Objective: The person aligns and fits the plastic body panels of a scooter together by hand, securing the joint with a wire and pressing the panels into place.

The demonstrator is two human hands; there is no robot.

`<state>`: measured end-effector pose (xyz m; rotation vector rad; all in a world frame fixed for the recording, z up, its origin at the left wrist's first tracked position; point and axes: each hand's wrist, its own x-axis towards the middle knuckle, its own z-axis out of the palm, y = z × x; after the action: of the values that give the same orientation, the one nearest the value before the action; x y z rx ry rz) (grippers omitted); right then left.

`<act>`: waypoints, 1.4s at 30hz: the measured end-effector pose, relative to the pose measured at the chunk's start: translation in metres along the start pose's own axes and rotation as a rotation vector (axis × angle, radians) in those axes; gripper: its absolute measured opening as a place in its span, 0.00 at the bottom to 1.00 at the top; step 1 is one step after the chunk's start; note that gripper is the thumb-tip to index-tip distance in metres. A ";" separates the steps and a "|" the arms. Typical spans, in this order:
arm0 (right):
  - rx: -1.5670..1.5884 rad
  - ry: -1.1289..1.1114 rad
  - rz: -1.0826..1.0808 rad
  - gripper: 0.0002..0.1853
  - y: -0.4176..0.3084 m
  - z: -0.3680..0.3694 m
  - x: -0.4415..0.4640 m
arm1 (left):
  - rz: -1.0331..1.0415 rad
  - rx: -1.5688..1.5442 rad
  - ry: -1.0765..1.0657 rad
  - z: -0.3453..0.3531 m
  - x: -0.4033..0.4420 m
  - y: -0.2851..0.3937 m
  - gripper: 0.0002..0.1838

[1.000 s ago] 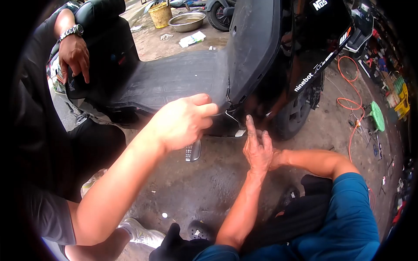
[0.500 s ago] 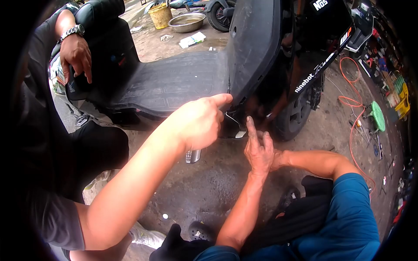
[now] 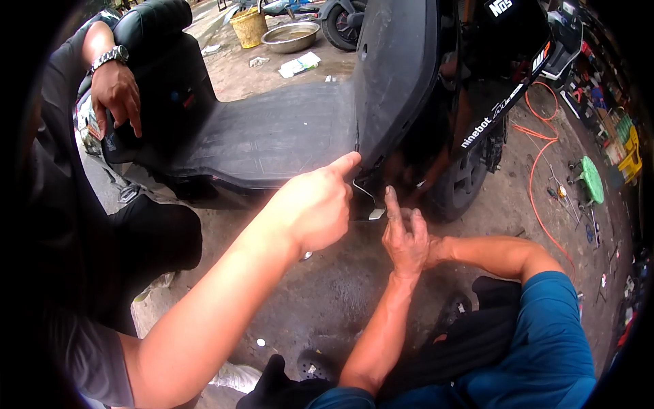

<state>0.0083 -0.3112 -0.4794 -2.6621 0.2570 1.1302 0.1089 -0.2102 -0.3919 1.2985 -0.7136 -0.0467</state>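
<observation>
My left hand (image 3: pixel 406 240) is raised below the scooter's lower front corner. Its index finger points up and the other fingers are partly bent; I see nothing in it. Behind it, my right hand (image 3: pixel 433 253) is mostly hidden, only its wrist side showing, so its fingers cannot be made out. The black electric scooter (image 3: pixel 402 95) stands across the view, with a grey footboard (image 3: pixel 272 133). A thin pale wire (image 3: pixel 366 191) hangs from the seam near my left fingertips, by a small light-coloured piece (image 3: pixel 376 214).
A co-worker's hand (image 3: pixel 317 204) points at the seam from the left; their other hand (image 3: pixel 117 99) rests by the seat. An orange hose (image 3: pixel 533 187), green stool (image 3: pixel 591 180) and scattered tools lie right. A metal basin (image 3: pixel 291 39) and yellow bucket (image 3: pixel 246 28) stand behind.
The co-worker's pointing hand has shifted slightly down and right, covering most of a metal part below the footboard. My hands stay nearly in place. The orange hose appears slightly farther left.
</observation>
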 end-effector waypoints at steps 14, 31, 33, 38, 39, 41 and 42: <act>0.061 0.034 0.061 0.16 0.002 0.006 0.004 | -0.022 -0.018 0.069 -0.004 0.014 0.012 0.30; 0.026 0.001 -0.003 0.17 0.004 0.001 0.000 | -0.108 -0.317 0.050 -0.020 0.067 0.071 0.39; 0.045 -0.007 0.019 0.17 -0.002 0.004 0.000 | -0.228 -0.280 0.098 -0.029 0.081 0.072 0.37; 0.051 -0.047 0.038 0.25 -0.001 0.001 0.007 | -0.327 -0.269 0.024 -0.037 0.086 0.048 0.37; 0.057 -0.037 0.033 0.25 -0.003 -0.002 0.005 | -0.247 -0.237 0.079 -0.033 0.083 0.049 0.37; 0.059 -0.034 0.031 0.24 -0.008 -0.007 0.003 | -0.229 -0.249 0.114 -0.023 0.081 0.050 0.36; 0.057 -0.042 0.035 0.23 -0.008 -0.009 0.001 | -0.293 -0.296 0.092 -0.019 0.083 0.052 0.35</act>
<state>0.0168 -0.3061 -0.4729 -2.5908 0.3243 1.1703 0.1657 -0.2135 -0.3098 1.1028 -0.4152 -0.3165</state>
